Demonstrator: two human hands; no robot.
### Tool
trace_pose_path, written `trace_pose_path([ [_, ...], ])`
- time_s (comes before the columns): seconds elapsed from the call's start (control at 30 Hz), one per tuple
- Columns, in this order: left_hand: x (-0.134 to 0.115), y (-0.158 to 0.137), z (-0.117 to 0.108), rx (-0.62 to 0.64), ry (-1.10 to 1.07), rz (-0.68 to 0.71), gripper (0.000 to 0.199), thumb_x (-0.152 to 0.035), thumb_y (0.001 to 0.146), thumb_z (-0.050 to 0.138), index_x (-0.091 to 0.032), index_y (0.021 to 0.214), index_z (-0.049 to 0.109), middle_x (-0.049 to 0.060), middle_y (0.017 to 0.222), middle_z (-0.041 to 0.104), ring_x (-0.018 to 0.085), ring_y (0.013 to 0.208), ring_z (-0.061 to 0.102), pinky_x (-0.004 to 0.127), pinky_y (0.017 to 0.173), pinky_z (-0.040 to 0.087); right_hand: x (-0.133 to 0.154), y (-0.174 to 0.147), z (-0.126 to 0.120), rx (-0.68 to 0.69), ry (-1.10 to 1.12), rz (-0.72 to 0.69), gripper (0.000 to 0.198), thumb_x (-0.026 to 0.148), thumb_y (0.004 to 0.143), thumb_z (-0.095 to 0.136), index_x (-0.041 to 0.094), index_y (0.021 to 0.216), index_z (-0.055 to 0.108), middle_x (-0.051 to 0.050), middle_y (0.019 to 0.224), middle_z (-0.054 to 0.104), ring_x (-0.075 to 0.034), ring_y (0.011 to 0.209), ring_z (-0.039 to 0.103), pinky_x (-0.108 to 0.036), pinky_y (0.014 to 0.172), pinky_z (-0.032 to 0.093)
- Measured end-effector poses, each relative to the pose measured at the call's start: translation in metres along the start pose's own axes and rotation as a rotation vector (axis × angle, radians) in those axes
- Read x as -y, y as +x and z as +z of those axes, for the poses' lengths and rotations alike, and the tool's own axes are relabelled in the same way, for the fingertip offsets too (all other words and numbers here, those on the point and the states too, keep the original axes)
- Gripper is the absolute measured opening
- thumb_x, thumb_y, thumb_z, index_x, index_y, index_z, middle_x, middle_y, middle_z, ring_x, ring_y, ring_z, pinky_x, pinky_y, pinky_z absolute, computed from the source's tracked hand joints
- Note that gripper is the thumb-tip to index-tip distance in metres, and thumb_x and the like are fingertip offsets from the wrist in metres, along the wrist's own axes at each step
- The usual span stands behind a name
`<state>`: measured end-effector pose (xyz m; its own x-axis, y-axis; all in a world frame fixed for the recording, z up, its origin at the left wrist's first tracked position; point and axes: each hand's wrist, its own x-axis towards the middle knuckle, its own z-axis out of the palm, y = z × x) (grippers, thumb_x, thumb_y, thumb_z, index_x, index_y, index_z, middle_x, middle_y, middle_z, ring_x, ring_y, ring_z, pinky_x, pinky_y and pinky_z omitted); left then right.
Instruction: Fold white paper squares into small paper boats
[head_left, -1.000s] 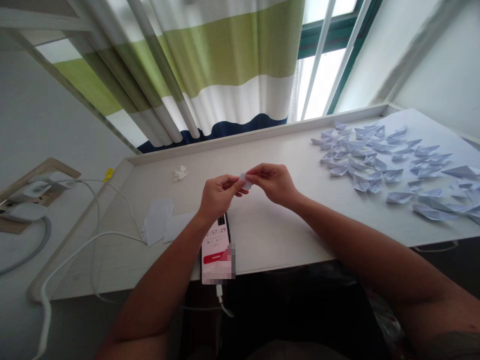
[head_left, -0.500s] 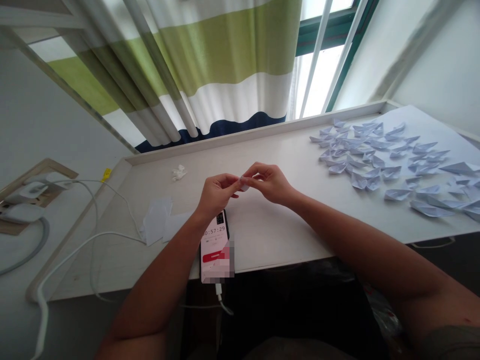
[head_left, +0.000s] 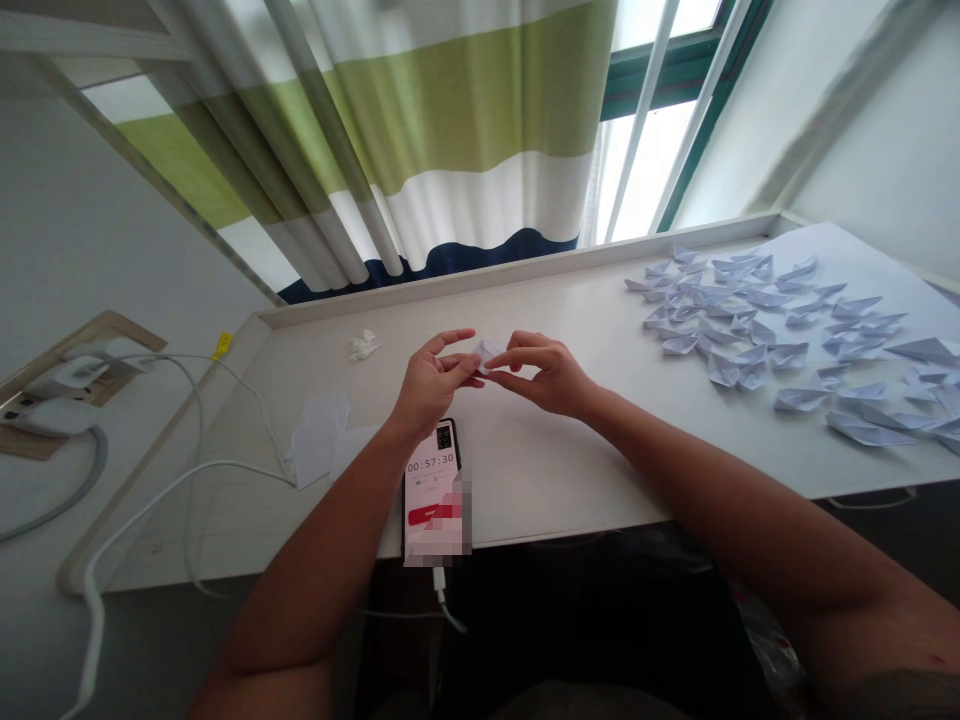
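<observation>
A small folded piece of white paper (head_left: 487,352) is held between my two hands, above the middle of the table. My left hand (head_left: 436,383) pinches its left side between thumb and fingers, with the index finger raised off it. From the other side, my right hand (head_left: 546,372) grips it between thumb and index finger. Fingertips cover part of the paper, so its full shape is hidden. Many folded paper boats (head_left: 739,310) lie spread over the right side of the table.
A phone (head_left: 433,490) showing a timer lies below my left hand, with a charging cable (head_left: 439,580) plugged in. Flat paper sheets (head_left: 319,440) lie at left, a crumpled tissue (head_left: 364,346) behind them. White cables run from a wall socket (head_left: 60,380). A raised rim (head_left: 450,282) edges the table's back.
My fingers have opened somewhat around the paper, and more of it shows. The left index finger has lifted away. The whole view has shifted slightly.
</observation>
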<state>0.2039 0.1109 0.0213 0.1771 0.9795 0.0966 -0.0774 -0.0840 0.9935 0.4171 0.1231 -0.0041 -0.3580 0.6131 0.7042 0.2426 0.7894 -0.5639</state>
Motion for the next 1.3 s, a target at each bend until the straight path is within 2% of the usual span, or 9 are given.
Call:
trace_pose_path([
  [0.07, 0.004, 0.002, -0.001, -0.018, 0.021, 0.015, 0.065, -0.046, 0.073, 0.1, -0.015, 0.124, 0.076, 0.008, 0.086, 0.086, 0.02, 0.076, 0.078, 0.035, 0.079, 0.064, 0.003, 0.002, -0.001, -0.058, 0.059, 0.11, 0.019, 0.037, 0.097, 0.079, 0.022, 0.11, 0.079, 0.0, 0.081, 0.068, -0.016, 0.074, 0.063, -0.035, 0.077, 0.056],
  [0.13, 0.007, 0.004, -0.001, -0.007, 0.054, 0.033, 0.055, -0.049, 0.075, 0.099, -0.014, 0.112, 0.08, 0.01, 0.092, 0.086, 0.02, 0.079, 0.079, 0.035, 0.08, 0.064, 0.004, 0.003, -0.001, -0.103, 0.149, 0.26, 0.028, 0.042, 0.094, 0.082, 0.021, 0.112, 0.078, -0.001, 0.082, 0.071, -0.018, 0.077, 0.067, -0.036, 0.077, 0.058],
  [0.27, 0.01, 0.003, 0.001, 0.023, 0.057, 0.072, 0.047, -0.053, 0.078, 0.096, -0.015, 0.101, 0.082, 0.011, 0.094, 0.087, 0.022, 0.081, 0.081, 0.037, 0.081, 0.065, 0.002, 0.004, 0.001, 0.014, 0.332, 0.417, 0.037, 0.053, 0.092, 0.083, 0.019, 0.106, 0.08, -0.005, 0.085, 0.077, -0.017, 0.072, 0.07, -0.034, 0.068, 0.06],
  [0.4, 0.008, 0.001, 0.002, 0.073, 0.066, 0.016, 0.048, -0.055, 0.08, 0.094, -0.016, 0.105, 0.08, 0.009, 0.084, 0.085, 0.025, 0.079, 0.083, 0.038, 0.079, 0.067, 0.004, 0.003, 0.004, -0.015, 0.413, 0.404, 0.035, 0.052, 0.093, 0.082, 0.02, 0.106, 0.082, -0.003, 0.079, 0.077, -0.016, 0.067, 0.071, -0.033, 0.065, 0.061],
  [0.53, 0.001, -0.003, 0.002, 0.1, 0.094, 0.039, 0.041, -0.05, 0.084, 0.092, -0.017, 0.107, 0.081, 0.008, 0.081, 0.084, 0.026, 0.078, 0.084, 0.035, 0.071, 0.066, 0.004, 0.003, 0.004, -0.041, 0.504, 0.367, 0.031, 0.051, 0.091, 0.085, 0.021, 0.097, 0.084, -0.002, 0.081, 0.077, -0.015, 0.067, 0.071, -0.033, 0.065, 0.063],
  [0.7, -0.006, -0.005, 0.003, 0.11, -0.046, -0.05, 0.03, -0.041, 0.085, 0.088, -0.016, 0.101, 0.082, 0.009, 0.086, 0.086, 0.025, 0.083, 0.085, 0.037, 0.081, 0.068, 0.001, 0.003, 0.004, -0.032, 0.489, 0.336, 0.027, 0.049, 0.091, 0.086, 0.023, 0.094, 0.085, -0.002, 0.089, 0.073, -0.014, 0.07, 0.071, -0.032, 0.068, 0.064],
  [1.0, -0.005, -0.003, -0.001, 0.13, -0.054, -0.063, 0.042, -0.042, 0.075, 0.099, -0.015, 0.102, 0.081, 0.01, 0.089, 0.086, 0.025, 0.087, 0.085, 0.044, 0.096, 0.067, -0.001, 0.005, 0.001, 0.052, 0.6, 0.388, 0.023, 0.042, 0.093, 0.083, 0.019, 0.097, 0.081, -0.003, 0.09, 0.08, -0.016, 0.081, 0.073, -0.033, 0.075, 0.064],
  [1.17, -0.006, -0.003, -0.002, 0.155, -0.014, -0.041, 0.051, -0.042, 0.077, 0.098, -0.014, 0.114, 0.079, 0.01, 0.09, 0.086, 0.026, 0.088, 0.085, 0.044, 0.093, 0.068, -0.003, 0.005, 0.001, 0.008, 0.557, 0.447, 0.02, 0.036, 0.093, 0.081, 0.019, 0.104, 0.082, -0.003, 0.093, 0.081, -0.014, 0.076, 0.072, -0.031, 0.07, 0.063],
  [1.3, -0.003, -0.003, 0.0, 0.097, -0.002, -0.045, 0.041, -0.037, 0.077, 0.097, -0.013, 0.105, 0.08, 0.01, 0.084, 0.085, 0.025, 0.082, 0.085, 0.043, 0.089, 0.069, -0.002, 0.005, 0.001, 0.03, 0.516, 0.43, 0.02, 0.036, 0.095, 0.078, 0.019, 0.105, 0.083, -0.003, 0.092, 0.08, -0.015, 0.077, 0.072, -0.033, 0.071, 0.063],
])
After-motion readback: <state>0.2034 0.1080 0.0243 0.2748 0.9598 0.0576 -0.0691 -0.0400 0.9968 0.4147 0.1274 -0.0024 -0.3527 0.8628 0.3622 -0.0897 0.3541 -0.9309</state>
